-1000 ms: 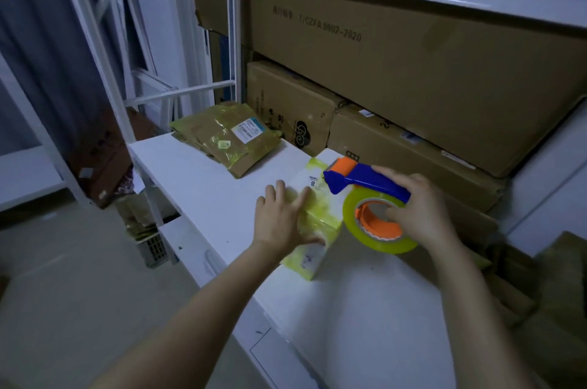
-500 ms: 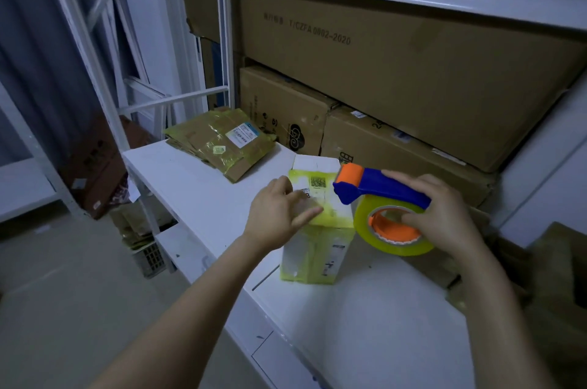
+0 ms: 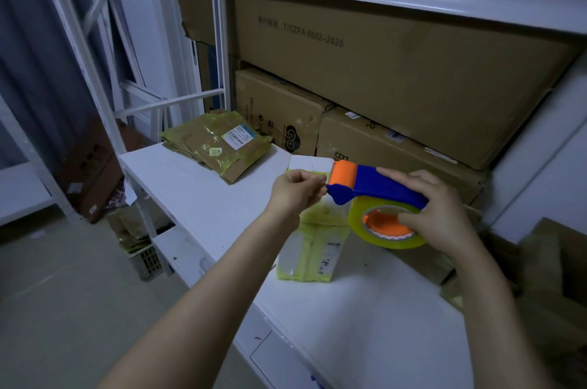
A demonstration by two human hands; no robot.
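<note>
1. The large carton (image 3: 397,77) on the shelf carries dark print on its front: a few characters too blurred to read, then "T/CZFA 0002-2020".
2. The lower left carton (image 3: 279,112) bears a round cloud-like emblem, small packaging symbols above it and a column of print along its left edge, none of it legible.
3. The lower right carton (image 3: 381,150) shows a "2" by its top edge and a white sticker with unreadable print.
4. The flattened cartons (image 3: 219,150) on the worktop carry a white shipping label (image 3: 239,136) with a blue header and a small green sticker (image 3: 216,151); both are too small to read.
5. The small taped box (image 3: 313,248) has labels with black marks, all illegible.
</note>
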